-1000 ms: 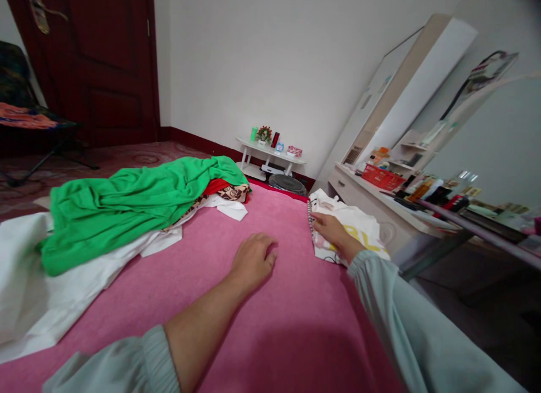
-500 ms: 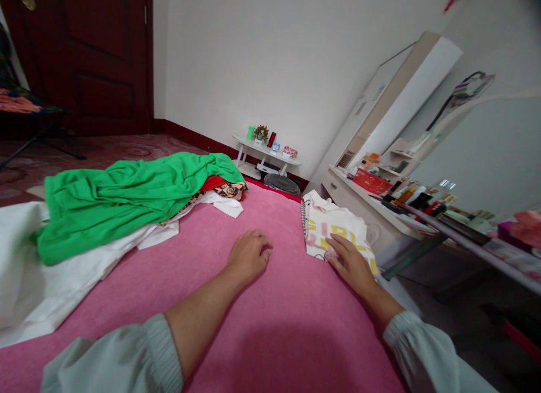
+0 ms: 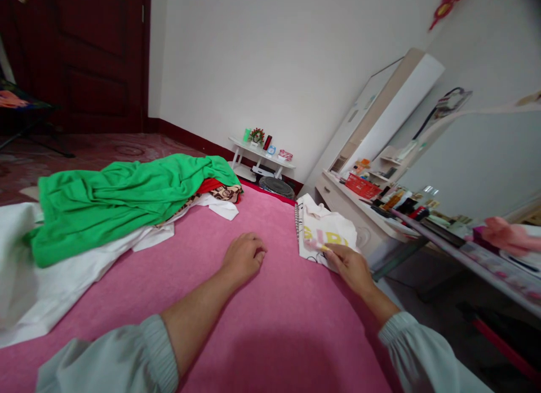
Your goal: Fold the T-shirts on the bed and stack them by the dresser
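A folded white shirt (image 3: 310, 218) with yellow and pink lettering lies on the right side of the pink bedspread (image 3: 270, 314). At its lower right, my right hand (image 3: 347, 264) has its thumb and fingers pinched together on the fabric. My left hand (image 3: 245, 258) rests palm down on the bedspread, left of the shirt. Its fingers are slightly bent, with the thumb apart, and nothing is in it. Farther left, a green garment (image 3: 114, 196) lies heaped over white cloth (image 3: 84, 286), with red and brown patterned fabric (image 3: 226, 193) showing at its far end.
To the right stands a dressing table with a red basket (image 3: 361, 184), bottles (image 3: 406, 201) and a mirror (image 3: 473, 156). Past the bed's far edge are a low white shelf (image 3: 262, 153) and a round dark object (image 3: 276, 186). A dark red door (image 3: 97, 61) is at the left.
My right hand's fingers have gone from lying spread on the shirt to pinching its fabric. My left hand stays on the bedspread. The view has shifted slightly to the right.
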Available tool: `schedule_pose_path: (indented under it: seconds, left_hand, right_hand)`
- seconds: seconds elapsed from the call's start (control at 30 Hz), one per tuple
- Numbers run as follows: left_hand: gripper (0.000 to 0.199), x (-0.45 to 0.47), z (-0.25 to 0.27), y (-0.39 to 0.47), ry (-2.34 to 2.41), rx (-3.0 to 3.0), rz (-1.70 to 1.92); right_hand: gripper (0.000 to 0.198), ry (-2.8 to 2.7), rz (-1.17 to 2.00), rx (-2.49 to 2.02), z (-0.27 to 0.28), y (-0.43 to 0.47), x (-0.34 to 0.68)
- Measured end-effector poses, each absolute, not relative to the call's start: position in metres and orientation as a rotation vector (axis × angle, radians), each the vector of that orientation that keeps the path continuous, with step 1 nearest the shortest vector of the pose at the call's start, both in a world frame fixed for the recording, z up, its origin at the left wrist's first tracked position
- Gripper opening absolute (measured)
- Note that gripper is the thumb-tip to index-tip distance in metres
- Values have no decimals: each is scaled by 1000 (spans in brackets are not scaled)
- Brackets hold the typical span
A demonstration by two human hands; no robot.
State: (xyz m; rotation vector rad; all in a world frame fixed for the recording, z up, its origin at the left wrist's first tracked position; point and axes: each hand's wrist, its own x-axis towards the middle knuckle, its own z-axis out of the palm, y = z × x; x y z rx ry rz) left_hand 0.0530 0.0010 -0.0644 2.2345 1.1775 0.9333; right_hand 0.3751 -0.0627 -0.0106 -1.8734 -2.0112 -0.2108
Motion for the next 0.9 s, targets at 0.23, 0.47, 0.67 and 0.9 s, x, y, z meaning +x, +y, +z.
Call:
schedule_pose_path:
  seconds: [0.23, 0.47, 0.67, 0.9]
  left_hand:
    - [17, 56, -68, 3, 1191, 2241, 938]
    - [18, 54, -64, 1, 1187, 2216, 944]
    - [18, 55, -66, 1, 1191, 2217, 955]
    - [18, 56, -70, 5, 1171, 2223, 983]
  right_hand:
    - [31, -1998, -341, -2111, 11, -15, 359]
    - [42, -1898, -155, -2208, 39, 85, 364]
    - [65, -1537, -406, -2109, 1, 81, 370]
    - [50, -1823, -418, -1978, -37, -14, 320]
